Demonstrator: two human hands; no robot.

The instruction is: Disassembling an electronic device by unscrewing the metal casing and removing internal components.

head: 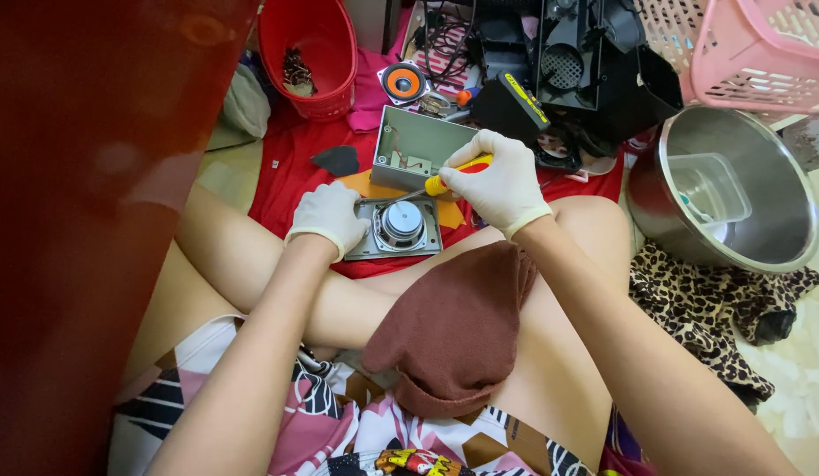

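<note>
Seated worker with a small speaker driver (401, 226) on a red cloth (290, 167) spread over the floor, between the knees. The left hand (328, 217), gloved, lies curled over the driver's left edge, fingers pressed down on its square metal frame, apparently to keep the part from turning or sliding. The right hand (500, 185), also gloved, is closed around the yellow-and-red handle of a screwdriver (445, 179); the shaft slants down and leftward from this hand so that its tip meets the frame's upper-left corner, just beside the left hand's fingertips. Directly beyond both hands stands an open grey metal box (418, 148), tilted toward the viewer. A brown cloth (454, 326) is draped over the thigh below the right wrist. Well to the right of the right hand sits a steel bowl (780, 238); a red basket (312, 53) stands beyond the left hand.
</note>
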